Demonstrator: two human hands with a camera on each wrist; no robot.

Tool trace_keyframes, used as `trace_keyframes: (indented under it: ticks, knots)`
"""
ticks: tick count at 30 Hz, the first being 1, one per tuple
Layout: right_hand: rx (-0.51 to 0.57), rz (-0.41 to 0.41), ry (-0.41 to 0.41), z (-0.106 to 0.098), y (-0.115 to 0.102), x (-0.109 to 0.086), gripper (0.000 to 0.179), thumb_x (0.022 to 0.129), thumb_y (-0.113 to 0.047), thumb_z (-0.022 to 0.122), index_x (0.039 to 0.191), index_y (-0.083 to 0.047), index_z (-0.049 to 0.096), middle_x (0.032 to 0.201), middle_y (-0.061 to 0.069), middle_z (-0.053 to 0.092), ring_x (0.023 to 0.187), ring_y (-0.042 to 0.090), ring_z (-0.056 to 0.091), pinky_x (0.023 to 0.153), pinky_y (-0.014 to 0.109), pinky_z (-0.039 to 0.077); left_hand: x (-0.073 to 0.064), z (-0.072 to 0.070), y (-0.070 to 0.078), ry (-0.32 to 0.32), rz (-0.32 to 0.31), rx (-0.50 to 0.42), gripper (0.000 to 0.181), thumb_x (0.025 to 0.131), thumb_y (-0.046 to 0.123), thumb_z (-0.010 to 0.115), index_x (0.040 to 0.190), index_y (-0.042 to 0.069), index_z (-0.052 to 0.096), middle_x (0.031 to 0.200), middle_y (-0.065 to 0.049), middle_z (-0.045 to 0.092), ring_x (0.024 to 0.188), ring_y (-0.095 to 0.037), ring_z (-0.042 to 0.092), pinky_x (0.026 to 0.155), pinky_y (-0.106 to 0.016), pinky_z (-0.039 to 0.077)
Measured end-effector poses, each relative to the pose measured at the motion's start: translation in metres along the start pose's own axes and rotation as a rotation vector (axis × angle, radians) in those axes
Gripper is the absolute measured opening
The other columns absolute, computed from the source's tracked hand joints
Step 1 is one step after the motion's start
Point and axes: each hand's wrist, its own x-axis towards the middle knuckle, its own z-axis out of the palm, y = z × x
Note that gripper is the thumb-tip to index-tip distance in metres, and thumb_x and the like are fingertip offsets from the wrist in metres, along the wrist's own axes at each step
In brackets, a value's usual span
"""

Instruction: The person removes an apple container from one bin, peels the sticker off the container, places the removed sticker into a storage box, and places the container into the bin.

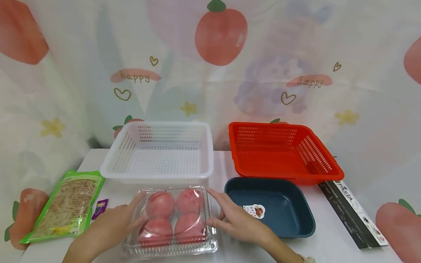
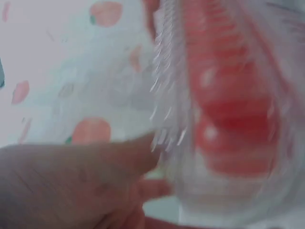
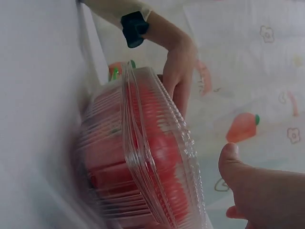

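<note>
A clear plastic clamshell box (image 1: 169, 249) of round red fruits (image 1: 160, 204) is at the table's near middle in the head view. At its left side my left hand (image 1: 110, 223) touches the wall with thumb and fingers extended. On the opposite side, my right hand (image 1: 235, 219) has thumb and index finger spread, their tips close to the rim. The right wrist view has the right thumb (image 3: 231, 155) apart from the box. Motion blurs the left wrist view, where the left hand (image 2: 95, 176) meets the box's edge.
Behind stand a white basket (image 1: 156, 175) and a red basket (image 1: 263, 171). A dark blue basin (image 1: 279, 212) with a fruit sticker (image 1: 254, 211) lies right. A green-edged food bag (image 1: 65, 204) and small purple packet (image 1: 100, 209) lie left; a black-and-white pasta box (image 1: 353, 215) lies far right.
</note>
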Motion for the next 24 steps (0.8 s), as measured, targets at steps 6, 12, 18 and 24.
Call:
trace_keyframes:
  ticks: [6,12,18,24]
  knots:
    - [0.034,0.025,-0.071,0.013,-0.004,-0.004,0.085,0.089,-0.051,0.063,0.155,-0.036,0.013,0.133,0.007,0.051,0.073,0.000,0.060,0.068,0.023,0.049,0.002,-0.009,-0.024,-0.228,0.076,-0.333,0.081,0.093,0.052,0.056,0.155,0.034,0.008,0.090,-0.007,0.059,0.048,-0.022,0.056,0.053,-0.029,0.046]
    - [0.128,0.054,-0.105,0.026,-0.005,0.000,0.081,0.092,-0.045,0.062,0.154,-0.041,0.009,0.096,0.000,0.058,0.068,0.006,0.057,0.058,0.024,0.049,0.009,-0.008,-0.041,-0.300,0.134,-0.437,0.080,0.096,0.044,0.057,0.153,0.041,0.002,0.086,-0.009,0.052,0.052,-0.025,0.062,0.053,-0.031,0.050]
    - [0.280,0.065,-0.131,0.026,-0.004,0.003,0.080,0.093,-0.038,0.063,0.151,-0.044,0.008,0.091,0.003,0.055,0.053,0.014,0.059,0.051,0.032,0.053,0.016,-0.013,-0.051,-0.413,0.139,-0.502,0.084,0.096,0.036,0.060,0.154,0.039,0.000,0.114,-0.015,0.049,0.063,-0.029,0.066,0.052,-0.037,0.054]
    - [0.367,0.085,-0.116,0.028,-0.001,0.005,0.076,0.092,-0.034,0.065,0.149,-0.040,0.015,0.093,0.007,0.053,0.053,0.017,0.058,0.049,0.039,0.053,0.022,-0.015,-0.063,-0.451,0.225,-0.589,0.064,0.097,0.028,0.060,0.147,0.027,0.020,0.110,-0.016,0.052,0.065,-0.031,0.068,0.049,-0.045,0.055]
